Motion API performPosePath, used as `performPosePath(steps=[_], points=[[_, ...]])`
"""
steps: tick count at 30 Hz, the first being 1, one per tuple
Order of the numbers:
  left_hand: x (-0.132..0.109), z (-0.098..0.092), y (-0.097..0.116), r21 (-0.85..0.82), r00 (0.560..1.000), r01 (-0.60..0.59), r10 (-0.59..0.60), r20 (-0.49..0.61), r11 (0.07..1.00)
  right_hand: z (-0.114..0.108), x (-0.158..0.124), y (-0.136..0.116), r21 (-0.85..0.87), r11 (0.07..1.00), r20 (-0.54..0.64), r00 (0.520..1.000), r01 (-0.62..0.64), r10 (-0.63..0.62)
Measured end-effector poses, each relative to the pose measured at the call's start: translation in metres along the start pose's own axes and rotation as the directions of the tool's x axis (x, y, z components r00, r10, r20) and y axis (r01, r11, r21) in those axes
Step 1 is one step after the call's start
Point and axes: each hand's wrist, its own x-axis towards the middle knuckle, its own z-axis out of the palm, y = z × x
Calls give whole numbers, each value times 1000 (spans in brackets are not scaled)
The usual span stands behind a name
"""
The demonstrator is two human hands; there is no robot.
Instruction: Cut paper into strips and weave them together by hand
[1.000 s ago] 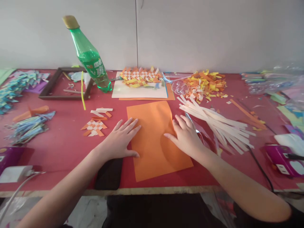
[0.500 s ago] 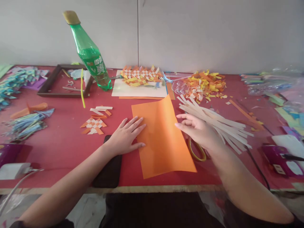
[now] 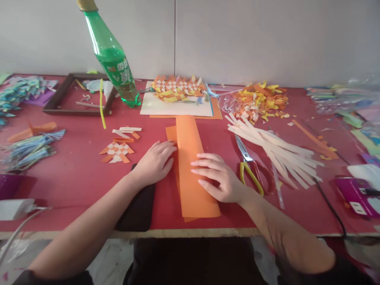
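Around one folded rectangular sheet of orange paper (image 3: 189, 166) we list a translucent green plastic bottle (image 3: 115, 65), part-filled with liquid, at eleven o'clock, and a dark brown rectangular frame (image 3: 74, 112) enclosing small pale scraps (image 3: 95, 86) at ten. Left hand (image 3: 156, 160), at nine: palm down, fingers together at the sheet's edge, pinching or not we cannot tell; right hand (image 3: 221, 178), at three: resting on the upper layer, fingers slightly apart. Sheet: on the red tabletop (image 3: 77, 162), long axis nearly twelve to six, fold toward three.

Orange paper (image 3: 190, 158) lies doubled lengthwise, fold at three o'clock, ends at twelve and six, underlayer (image 3: 171, 134) showing at ten.
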Motion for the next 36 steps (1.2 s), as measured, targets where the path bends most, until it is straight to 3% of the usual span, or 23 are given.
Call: performPosePath(steps=[3,11,17,20,22,30,36], points=[[-1,1,0,10,993,81,-80,-82,997,1,-4,3,-24,999,58,998,38,-37],[-4,7,1,35,998,33,-31,-55,999,-9,-10,4,-93,995,300,954,33,-3],[-3,11,0,45,988,-22,28,-154,999,-9,-11,5,-84,992,364,930,89,-52],[-2,8,1,26,962,28,-20,-272,999,-7,-11,5,-98,990,373,926,104,-60],[-3,5,1,49,957,33,-17,-290,998,-7,-12,4,-107,989,372,926,106,-59],[-12,-5,12,150,988,-100,116,-100,984,-5,-10,4,-87,993,391,919,83,-43],[-18,-1,22,172,994,-85,71,83,982,-3,-9,5,-92,993,374,927,72,-33]])
